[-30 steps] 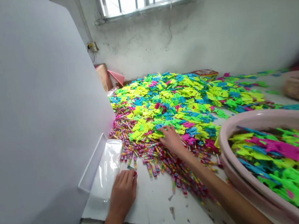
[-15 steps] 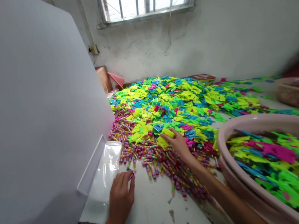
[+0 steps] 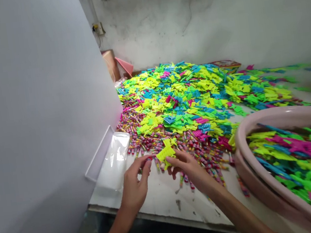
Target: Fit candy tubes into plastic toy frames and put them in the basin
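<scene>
While the right hand (image 3: 193, 170) pinches a neon-yellow plastic piece (image 3: 166, 154) above the bench (image 3: 167, 206), the left hand (image 3: 134, 184) closes on what looks like a small striped stick (image 3: 149, 160), held close together, the heaped pieces (image 3: 182, 105) and a pink tub (image 3: 258, 116) within easy reach.

No legible text, labels or numbers, printed carton (image 3: 225, 66) at the worktop's (image 3: 168, 210) far edge, its markings too small to read, lime-yellow plastic piece (image 3: 166, 154) showing none
</scene>
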The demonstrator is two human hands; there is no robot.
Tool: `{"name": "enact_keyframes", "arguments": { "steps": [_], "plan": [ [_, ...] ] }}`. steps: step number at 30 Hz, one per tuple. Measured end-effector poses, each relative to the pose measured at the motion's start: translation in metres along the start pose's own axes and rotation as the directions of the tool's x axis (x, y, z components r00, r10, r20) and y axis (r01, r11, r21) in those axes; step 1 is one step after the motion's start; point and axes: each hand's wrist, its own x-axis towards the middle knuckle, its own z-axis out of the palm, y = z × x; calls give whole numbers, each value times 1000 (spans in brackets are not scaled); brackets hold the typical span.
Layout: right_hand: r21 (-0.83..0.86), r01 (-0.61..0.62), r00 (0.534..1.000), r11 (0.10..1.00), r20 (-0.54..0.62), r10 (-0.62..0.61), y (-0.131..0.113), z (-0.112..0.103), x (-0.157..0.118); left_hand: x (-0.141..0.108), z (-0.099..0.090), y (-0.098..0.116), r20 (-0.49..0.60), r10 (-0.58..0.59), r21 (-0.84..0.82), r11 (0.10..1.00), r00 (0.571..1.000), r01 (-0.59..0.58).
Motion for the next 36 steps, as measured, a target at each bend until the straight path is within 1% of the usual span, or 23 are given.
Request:
{"name": "enact_keyframes", "arguments": {
  "steps": [2, 5, 7, 8, 10, 14, 17, 19, 21, 26, 31, 36],
  "plan": [
    [114, -57, 997, 992, 58, 50, 1, 3, -7, -2, 1, 4, 18, -15, -11, 1000, 1000, 15],
    [272, -155, 983, 950, 142, 120, 1, 5, -14, -4, 3, 7, 25, -32, -49, 998, 999, 33],
    [330, -197, 973, 923, 183, 142, 0, 6, -18, -5, 5, 8, 25, -60, -88, 994, 998, 62],
    [335, -198, 972, 921, 188, 141, -1, 5, -19, -5, 5, 8, 24, -71, -106, 992, 997, 73],
    [296, -167, 978, 940, 173, 119, -2, 5, -22, -5, 4, 9, 22, -84, -129, 988, 996, 87],
    [89, -75, 995, 993, 69, 69, -1, 3, -25, -6, 0, 13, 47, -91, -123, 988, 995, 96],
    [-54, -41, 999, 998, 33, 43, -2, 3, -27, -7, -2, 16, 85, -79, -122, 989, 993, 89],
    [-112, -26, 999, 993, 30, 29, -4, 3, -29, -7, -3, 17, 107, -70, -120, 989, 992, 82],
    [-133, -16, 999, 991, 44, 22, -5, 4, -31, -7, -4, 19, 120, -60, -119, 990, 991, 75],
    [-115, -23, 991, 993, 127, 37, -8, 7, -35, -6, -7, 24, 139, -26, -92, 995, 990, 40],
    [-121, 3, 995, 993, 97, 9, -9, 9, -35, -5, -11, 31, 191, 28, -7, 1000, 981, -27],
    [-137, 30, 997, 990, 68, -21, -9, 11, -38, -7, -13, 32, 208, 67, 28, 997, 976, -75]
  ]
}}
